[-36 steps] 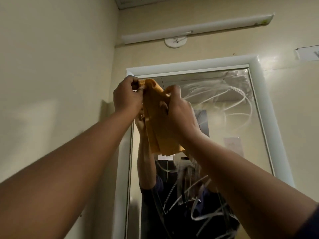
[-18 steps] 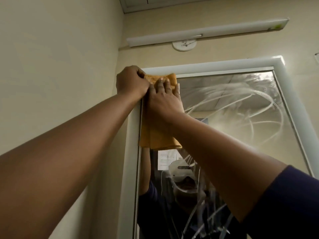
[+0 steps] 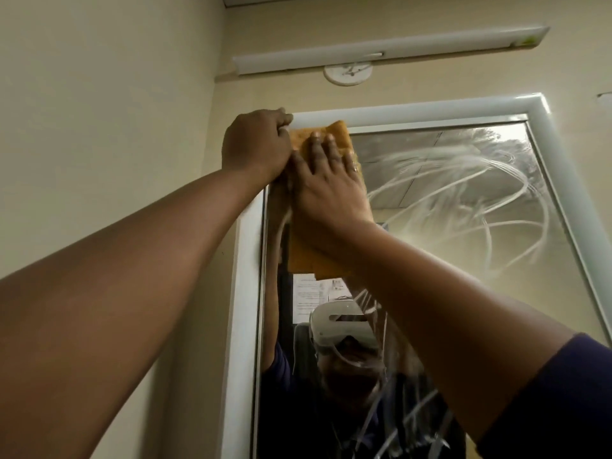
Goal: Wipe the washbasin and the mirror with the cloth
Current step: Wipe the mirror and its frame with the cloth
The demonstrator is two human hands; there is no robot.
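An orange cloth (image 3: 334,135) lies flat against the top left corner of the mirror (image 3: 463,193), which is streaked with white foam swirls. My right hand (image 3: 328,180) presses it to the glass with straight, spread fingers. My left hand (image 3: 255,144) grips the cloth's upper left edge with curled fingers, right at the white mirror frame (image 3: 414,109). The cloth's lower end hangs below my right wrist. The washbasin is out of view.
A cream side wall (image 3: 99,111) runs close on the left. Above the mirror are a white tube light (image 3: 381,51) and a round white fitting (image 3: 347,72). The mirror reflects a person wearing a headset and papers on a wall behind.
Both hands rose from in front of the mirror, where they handled the folded cloth, to the top left corner. The right hand flattened onto the cloth against the glass.
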